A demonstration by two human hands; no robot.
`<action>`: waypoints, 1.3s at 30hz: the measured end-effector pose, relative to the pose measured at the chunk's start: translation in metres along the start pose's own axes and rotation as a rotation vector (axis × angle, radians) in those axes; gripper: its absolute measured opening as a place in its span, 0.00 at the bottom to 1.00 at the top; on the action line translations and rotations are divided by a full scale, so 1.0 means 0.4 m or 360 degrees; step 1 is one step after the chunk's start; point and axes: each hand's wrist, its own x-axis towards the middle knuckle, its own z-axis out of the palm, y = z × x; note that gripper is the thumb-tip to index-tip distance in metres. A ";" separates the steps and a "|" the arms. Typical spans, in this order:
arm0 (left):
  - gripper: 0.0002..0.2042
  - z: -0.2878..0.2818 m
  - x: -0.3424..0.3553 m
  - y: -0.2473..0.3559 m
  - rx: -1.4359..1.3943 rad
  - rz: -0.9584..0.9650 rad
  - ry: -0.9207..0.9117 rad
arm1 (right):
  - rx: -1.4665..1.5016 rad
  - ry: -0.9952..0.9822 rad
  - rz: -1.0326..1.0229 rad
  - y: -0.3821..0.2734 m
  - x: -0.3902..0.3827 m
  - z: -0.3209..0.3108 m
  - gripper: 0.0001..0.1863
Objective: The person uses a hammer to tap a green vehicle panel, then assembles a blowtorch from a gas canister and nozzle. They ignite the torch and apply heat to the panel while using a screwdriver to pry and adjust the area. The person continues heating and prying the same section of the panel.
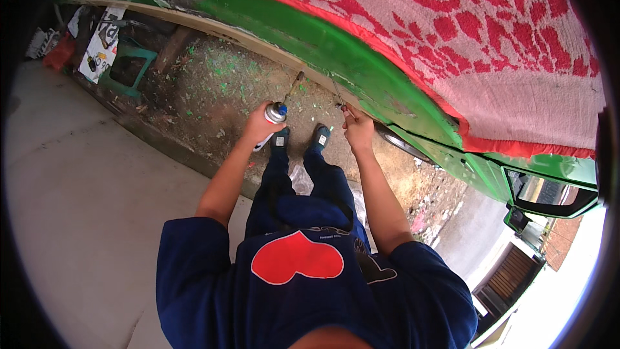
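My left hand (pixel 261 124) is closed around a gas canister (pixel 274 116) with a blue part on top. A torch nozzle (pixel 296 84) reaches from it toward the lower edge of a green vehicle panel (pixel 310 42). No flame can be made out. In my right hand (pixel 358 132) is a thin hand tool (pixel 338 92) with a narrow metal shaft or blade; its exact kind is too small to tell. Its tip is at or close to the panel's lower edge, where the paint looks scraped and worn.
A red and pink floral blanket (pixel 413 19) drapes over the vehicle. Green paint flakes (pixel 223 71) litter the dirt ground around my feet. At left stand a green plastic stool (pixel 132 71) and a white printed board (pixel 102 45). A side mirror (pixel 516 218) juts out at right.
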 end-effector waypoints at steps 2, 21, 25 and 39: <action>0.36 -0.013 0.011 0.021 -0.0035 -0.0020 -0.0038 | -0.0142 -0.0004 0.0181 -0.029 0.002 0.013 0.17; 0.36 -0.024 0.029 0.003 -0.0074 0.0098 -0.0076 | -0.0323 -0.0044 0.0006 -0.022 0.013 -0.035 0.18; 0.35 -0.009 0.025 0.021 -0.0061 0.0101 -0.0064 | -0.0371 0.0028 0.0006 -0.001 0.029 -0.018 0.16; 0.34 -0.019 0.005 0.057 -0.0025 0.0102 -0.0017 | -0.0667 -0.0025 -0.0319 0.009 0.091 0.007 0.16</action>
